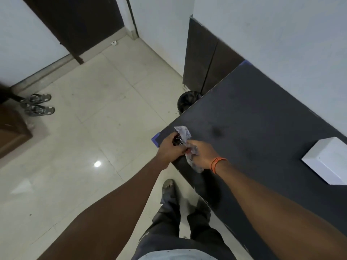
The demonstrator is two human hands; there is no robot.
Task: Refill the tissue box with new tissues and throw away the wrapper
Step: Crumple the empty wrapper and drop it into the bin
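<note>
Pale floor tiles are stretching away toward a dark door, and a dark bench is running along the white wall on the person's right. At the near corner of that bench both hands are working the wrapper, a crinkled clear film with a dark printed patch. The left hand is closing its grip around the dark end, while the right hand, an orange band at its wrist, is pinching the loose tail that is hanging down over the bench edge. The white box is sitting well apart on the bench, near the right edge of view, and no loose tissues are showing, so the refill looks finished and the throwing-away step seems to be in hand. A black bin is peeking out on the floor just beyond the bench's far edge. Next, I would judge, the film needs bunching into one hand and carrying forward past the corner, then dropping squarely over the bin's mouth.
</note>
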